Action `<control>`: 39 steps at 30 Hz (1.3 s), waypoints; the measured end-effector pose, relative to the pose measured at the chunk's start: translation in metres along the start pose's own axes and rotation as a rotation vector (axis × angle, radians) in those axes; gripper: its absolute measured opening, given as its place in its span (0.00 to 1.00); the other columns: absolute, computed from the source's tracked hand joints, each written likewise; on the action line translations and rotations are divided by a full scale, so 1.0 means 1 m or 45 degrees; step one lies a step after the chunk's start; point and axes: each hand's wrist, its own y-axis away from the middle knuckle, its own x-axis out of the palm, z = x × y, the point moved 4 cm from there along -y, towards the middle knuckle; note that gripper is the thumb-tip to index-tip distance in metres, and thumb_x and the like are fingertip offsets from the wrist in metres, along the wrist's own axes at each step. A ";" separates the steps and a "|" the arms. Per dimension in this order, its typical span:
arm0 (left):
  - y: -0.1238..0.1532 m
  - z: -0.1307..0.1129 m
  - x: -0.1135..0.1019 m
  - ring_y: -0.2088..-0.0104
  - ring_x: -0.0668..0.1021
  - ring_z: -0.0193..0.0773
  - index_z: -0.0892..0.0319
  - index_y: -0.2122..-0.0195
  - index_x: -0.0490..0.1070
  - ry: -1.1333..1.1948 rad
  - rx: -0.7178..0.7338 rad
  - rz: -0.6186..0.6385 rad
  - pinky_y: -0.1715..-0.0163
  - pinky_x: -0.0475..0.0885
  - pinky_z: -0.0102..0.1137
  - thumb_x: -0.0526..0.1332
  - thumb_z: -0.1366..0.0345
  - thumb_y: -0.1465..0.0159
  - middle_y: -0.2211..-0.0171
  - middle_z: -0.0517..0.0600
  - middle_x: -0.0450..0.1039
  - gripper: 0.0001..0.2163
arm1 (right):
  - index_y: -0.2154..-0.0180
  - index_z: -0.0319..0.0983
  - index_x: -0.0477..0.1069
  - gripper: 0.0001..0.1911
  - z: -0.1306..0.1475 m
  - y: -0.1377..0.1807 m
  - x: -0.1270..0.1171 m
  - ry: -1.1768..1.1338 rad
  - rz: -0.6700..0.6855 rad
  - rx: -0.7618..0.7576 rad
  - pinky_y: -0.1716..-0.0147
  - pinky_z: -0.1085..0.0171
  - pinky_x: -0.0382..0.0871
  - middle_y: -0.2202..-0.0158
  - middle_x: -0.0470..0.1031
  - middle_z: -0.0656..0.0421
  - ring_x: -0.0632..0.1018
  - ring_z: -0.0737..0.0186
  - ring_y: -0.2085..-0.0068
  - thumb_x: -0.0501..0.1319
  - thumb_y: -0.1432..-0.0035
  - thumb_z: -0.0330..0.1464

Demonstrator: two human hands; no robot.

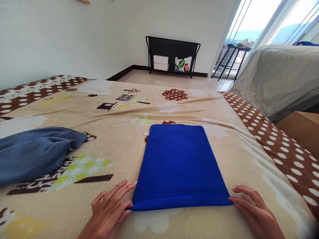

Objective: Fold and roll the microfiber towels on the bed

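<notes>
A bright blue cloth (179,159) lies flat on the bed, folded into a near-rectangle, with a small white tag (146,133) at its far left edge. A narrow fold runs along its near edge. At the near left corner, my left hand (109,209) pinches the fabric between thumb and finger, the other fingers stretched forward. The near right corner is between the thumb and fingers of my right hand (256,210). Off to the left lies a crumpled grey-blue cloth (42,149), apart from both hands.
The cream patterned blanket (119,142) has brown polka-dot borders and shallow wrinkles. Past the bed, a black rack (173,49) holds white boxes by the wall. A dark stool (234,59), a plastic-covered piece of furniture (284,73) and a cardboard box (302,129) are at the right.
</notes>
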 end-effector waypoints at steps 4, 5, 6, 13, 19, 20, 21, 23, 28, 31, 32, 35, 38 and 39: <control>0.005 -0.007 0.009 0.35 0.63 0.46 0.54 0.62 0.71 0.021 -0.141 0.113 0.45 0.58 0.39 0.54 0.71 0.35 0.35 0.53 0.63 0.08 | 0.56 0.45 0.74 0.10 0.002 -0.003 0.007 0.016 0.084 0.078 0.52 0.61 0.71 0.46 0.70 0.54 0.72 0.57 0.44 0.55 0.35 0.33; 0.005 -0.007 0.013 0.34 0.62 0.48 0.54 0.63 0.71 0.010 -0.203 0.109 0.44 0.57 0.41 0.53 0.71 0.35 0.34 0.53 0.62 0.08 | 0.57 0.44 0.74 0.10 0.004 -0.006 0.010 0.061 0.089 0.095 0.53 0.60 0.71 0.46 0.70 0.54 0.72 0.56 0.45 0.54 0.34 0.34; 0.005 -0.008 0.018 0.35 0.62 0.49 0.55 0.64 0.71 -0.006 -0.263 0.106 0.43 0.56 0.44 0.53 0.71 0.35 0.34 0.54 0.61 0.08 | 0.60 0.44 0.73 0.10 0.006 -0.008 0.014 0.128 0.083 0.117 0.54 0.59 0.70 0.47 0.71 0.54 0.72 0.55 0.46 0.53 0.34 0.34; -0.016 -0.033 0.029 0.39 0.66 0.62 0.59 0.61 0.72 -0.354 -0.545 -0.108 0.48 0.59 0.54 0.57 0.73 0.40 0.36 0.66 0.60 0.07 | 0.61 0.38 0.71 0.10 0.042 -0.029 0.034 0.754 -0.315 0.386 0.51 0.43 0.60 0.48 0.72 0.45 0.73 0.43 0.51 0.52 0.36 0.33; -0.048 -0.110 0.058 0.57 0.76 0.43 0.56 0.60 0.74 0.004 -0.330 -0.254 0.54 0.64 0.41 0.55 0.78 0.36 0.58 0.54 0.75 0.12 | 0.60 0.42 0.73 0.10 0.108 -0.049 0.061 0.304 -0.417 -0.034 0.55 0.56 0.62 0.60 0.77 0.56 0.76 0.58 0.59 0.56 0.38 0.24; -0.050 -0.117 0.063 0.59 0.76 0.41 0.58 0.59 0.74 0.051 -0.269 -0.248 0.55 0.65 0.39 0.54 0.79 0.36 0.61 0.53 0.75 0.12 | 0.58 0.42 0.73 0.11 0.114 -0.051 0.063 0.213 -0.376 -0.092 0.55 0.58 0.62 0.60 0.78 0.57 0.77 0.60 0.58 0.56 0.38 0.23; -0.050 -0.119 0.066 0.60 0.76 0.40 0.59 0.58 0.73 0.079 -0.217 -0.236 0.55 0.66 0.37 0.53 0.79 0.35 0.62 0.53 0.75 0.12 | 0.56 0.41 0.74 0.12 0.116 -0.052 0.064 0.158 -0.339 -0.128 0.54 0.59 0.62 0.58 0.79 0.57 0.77 0.60 0.57 0.55 0.37 0.24; -0.045 -0.111 0.066 0.59 0.75 0.40 0.61 0.56 0.73 0.093 -0.182 -0.194 0.55 0.67 0.36 0.53 0.78 0.35 0.60 0.54 0.74 0.12 | 0.52 0.40 0.73 0.15 0.112 -0.050 0.060 0.136 -0.265 -0.162 0.53 0.59 0.62 0.55 0.79 0.58 0.78 0.60 0.55 0.55 0.37 0.24; -0.033 -0.088 0.055 0.57 0.76 0.43 0.63 0.54 0.73 0.000 -0.221 -0.135 0.54 0.69 0.38 0.56 0.75 0.35 0.58 0.56 0.75 0.11 | 0.46 0.37 0.71 0.18 0.101 -0.045 0.049 0.239 -0.202 -0.141 0.51 0.58 0.62 0.49 0.78 0.55 0.78 0.58 0.51 0.56 0.37 0.26; -0.045 -0.107 0.058 0.52 0.76 0.44 0.63 0.51 0.74 -0.014 -0.123 -0.130 0.49 0.68 0.39 0.54 0.74 0.35 0.54 0.56 0.77 0.14 | 0.45 0.35 0.70 0.20 0.120 -0.054 0.056 0.211 -0.192 -0.269 0.48 0.58 0.63 0.48 0.77 0.55 0.77 0.58 0.47 0.54 0.37 0.24; -0.050 -0.114 0.060 0.48 0.76 0.44 0.64 0.49 0.73 -0.012 -0.054 -0.116 0.46 0.68 0.38 0.53 0.74 0.36 0.51 0.55 0.77 0.16 | 0.44 0.35 0.69 0.21 0.127 -0.057 0.059 0.193 -0.172 -0.322 0.47 0.58 0.63 0.47 0.77 0.55 0.76 0.58 0.45 0.53 0.38 0.23; -0.054 -0.120 0.063 0.40 0.71 0.42 0.65 0.43 0.70 -0.077 0.138 -0.038 0.39 0.63 0.36 0.53 0.73 0.37 0.43 0.54 0.73 0.21 | 0.40 0.35 0.66 0.23 0.127 -0.058 0.063 0.224 -0.081 -0.337 0.43 0.59 0.64 0.42 0.73 0.56 0.73 0.59 0.41 0.53 0.37 0.26; -0.036 -0.091 0.055 0.38 0.69 0.40 0.65 0.38 0.66 -0.182 0.108 0.023 0.33 0.54 0.35 0.56 0.68 0.35 0.39 0.53 0.70 0.23 | 0.34 0.37 0.58 0.29 0.096 -0.045 0.054 0.341 -0.058 -0.153 0.40 0.56 0.62 0.39 0.70 0.55 0.73 0.57 0.40 0.55 0.35 0.32; -0.028 -0.080 0.050 0.38 0.70 0.40 0.64 0.37 0.64 -0.202 0.056 0.023 0.32 0.51 0.36 0.56 0.66 0.35 0.39 0.53 0.70 0.24 | 0.33 0.37 0.55 0.30 0.085 -0.039 0.050 0.370 -0.064 -0.100 0.39 0.55 0.61 0.39 0.69 0.55 0.73 0.56 0.40 0.55 0.34 0.34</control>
